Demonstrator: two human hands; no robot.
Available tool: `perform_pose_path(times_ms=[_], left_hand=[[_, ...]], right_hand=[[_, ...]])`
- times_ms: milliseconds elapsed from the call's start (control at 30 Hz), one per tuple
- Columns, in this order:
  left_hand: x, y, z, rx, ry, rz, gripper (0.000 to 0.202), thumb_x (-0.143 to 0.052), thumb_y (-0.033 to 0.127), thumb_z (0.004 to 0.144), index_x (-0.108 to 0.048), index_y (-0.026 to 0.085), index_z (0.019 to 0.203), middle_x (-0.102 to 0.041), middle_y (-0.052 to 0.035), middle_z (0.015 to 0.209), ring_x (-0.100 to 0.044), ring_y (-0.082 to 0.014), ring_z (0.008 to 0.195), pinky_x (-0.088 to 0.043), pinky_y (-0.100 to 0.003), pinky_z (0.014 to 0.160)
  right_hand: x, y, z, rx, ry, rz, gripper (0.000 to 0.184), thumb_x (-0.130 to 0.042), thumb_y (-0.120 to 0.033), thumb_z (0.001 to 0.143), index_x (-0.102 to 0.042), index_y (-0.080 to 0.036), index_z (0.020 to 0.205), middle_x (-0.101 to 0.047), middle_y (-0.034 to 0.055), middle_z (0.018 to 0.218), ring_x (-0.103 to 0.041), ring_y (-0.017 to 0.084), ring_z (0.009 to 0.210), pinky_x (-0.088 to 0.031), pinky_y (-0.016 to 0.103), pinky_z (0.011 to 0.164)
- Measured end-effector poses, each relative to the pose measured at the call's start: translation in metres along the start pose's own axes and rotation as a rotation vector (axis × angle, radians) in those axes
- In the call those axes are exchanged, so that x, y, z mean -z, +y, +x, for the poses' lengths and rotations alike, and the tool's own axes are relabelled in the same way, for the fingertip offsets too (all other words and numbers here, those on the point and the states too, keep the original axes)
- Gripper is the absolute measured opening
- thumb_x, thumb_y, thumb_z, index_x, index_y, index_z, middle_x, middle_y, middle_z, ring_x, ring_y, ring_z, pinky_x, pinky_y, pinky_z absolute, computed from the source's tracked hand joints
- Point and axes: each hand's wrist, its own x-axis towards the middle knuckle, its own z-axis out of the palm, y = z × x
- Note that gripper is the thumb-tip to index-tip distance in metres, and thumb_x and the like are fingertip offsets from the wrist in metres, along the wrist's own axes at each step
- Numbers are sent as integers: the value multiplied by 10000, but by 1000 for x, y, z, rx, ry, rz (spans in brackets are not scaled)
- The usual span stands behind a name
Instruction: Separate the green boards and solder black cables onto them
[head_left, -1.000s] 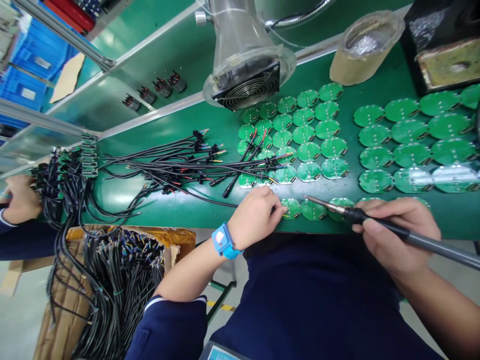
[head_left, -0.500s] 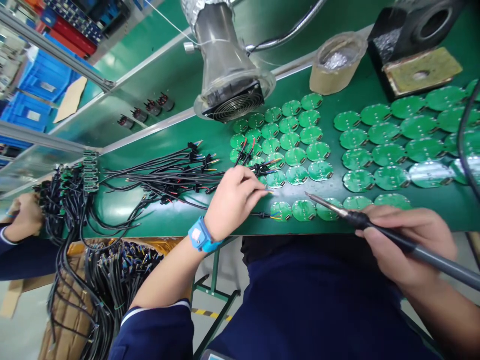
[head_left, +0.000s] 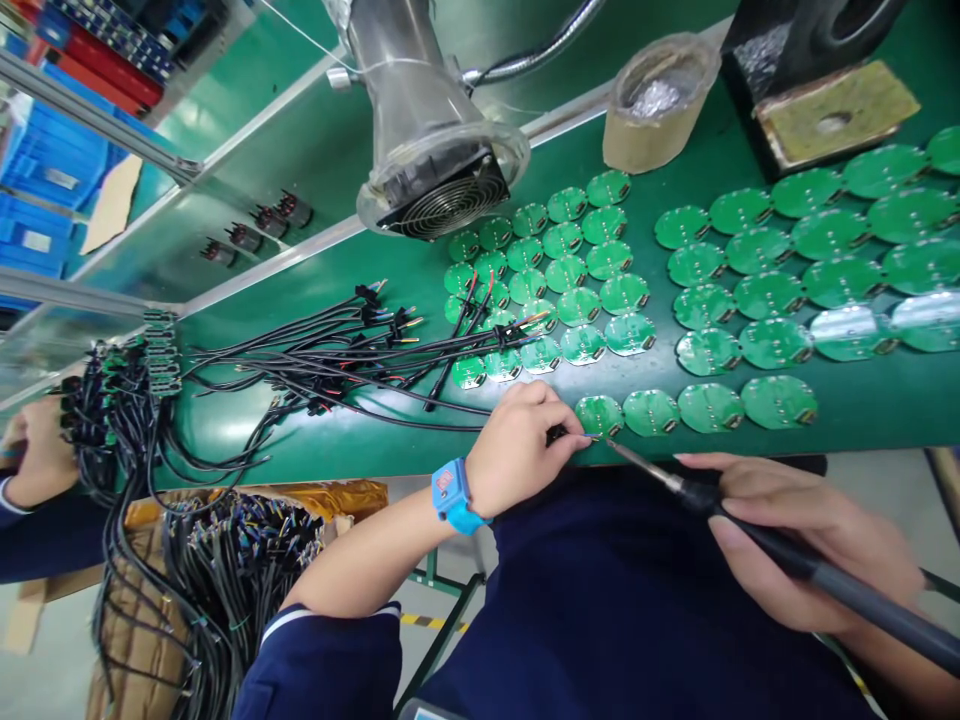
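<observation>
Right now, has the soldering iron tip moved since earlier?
Yes, toward the near edge of the bench: the soldering iron tip was beyond the front row of green boards; now it's on its near side.

Head view: bright, diffuse overhead light; local glare at right; wide-angle stretch toward the margins.
On my monitor, the green benchtop (head_left: 416,275) reads evenly lit, with a pale sheen ahead of the left hand (head_left: 521,450). White reflections wash out part of the circuit boards (head_left: 851,332) at far right, which also appear stretched sideways. The navy shirt (head_left: 637,600) and the black soldering-iron stand (head_left: 810,50) render dark, with little detail. I note softness on the right hand (head_left: 832,520) and the soldering iron (head_left: 855,590). The blue bins (head_left: 45,150) are blurred; the wire end (head_left: 594,436) is barely resolved.
</observation>
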Motion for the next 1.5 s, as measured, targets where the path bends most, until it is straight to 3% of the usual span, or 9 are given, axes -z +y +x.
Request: perform_pose_path(times_ms=[200, 567, 900, 1000, 1133, 1300, 1500], left_hand=[[-5, 4, 1, 68, 43, -3, 66, -634, 250, 761, -628, 193, 728, -539, -8, 773, -489, -155, 801, -397, -329, 794], [-13, 2, -4, 52, 118, 9, 91, -611, 278, 784, -628, 192, 761, -547, -14, 784, -489, -155, 801, -389, -328, 791], [-21, 3, -7, 59, 188, 81, 96, -579, 266, 788, -598, 186, 739, -557, -20, 789, -483, -177, 819, -371, -350, 774], [-22, 3, -8, 64, 184, 83, 98, -580, 268, 785, -595, 188, 731, -559, -20, 790, -485, -178, 818, -370, -352, 768], [-20, 3, -7, 63, 173, 70, 88, -583, 259, 782, -600, 192, 728, -553, -12, 779, -487, -170, 813, -371, -347, 773], [-17, 3, -5, 71, 155, 39, 79, -610, 252, 765, -611, 198, 708, -546, -3, 759, -488, -162, 805, -374, -344, 786], [-15, 4, -3, 91, 133, 11, 86, -628, 256, 757, -612, 199, 695, -548, -2, 760, -488, -162, 803, -378, -348, 782]], right_hand=[[-3, 3, 2, 36, 6, -49, 477, -611, 24, 568, -510, -229, 960, -531, -79, 573, -520, 105, 477, -569, 495, 729], [-9, 9, -2, -19, 1, -92, 438, -640, -39, 607, -520, -270, 960, -527, -91, 559, -558, 118, 501, -576, 451, 731], [-10, 0, 8, 72, -128, -288, 194, -608, -86, 629, -503, -229, 706, -442, -97, 485, -465, 79, 406, -592, 398, 691], [-9, -2, 8, 116, -164, -341, 181, -588, -91, 645, -488, -230, 703, -447, -96, 488, -449, 75, 398, -598, 396, 667], [-3, -5, 7, 96, -105, -319, 235, -589, -71, 640, -501, -229, 788, -493, -88, 513, -484, 82, 419, -599, 391, 668], [-2, -10, 10, 78, -110, -401, 176, -597, -121, 653, -451, -219, 641, -514, -62, 501, -534, 101, 433, -592, 335, 619], [-10, -14, 18, 123, -170, -485, 146, -557, -134, 687, -458, -219, 622, -515, -53, 481, -522, 103, 415, -577, 323, 567]])
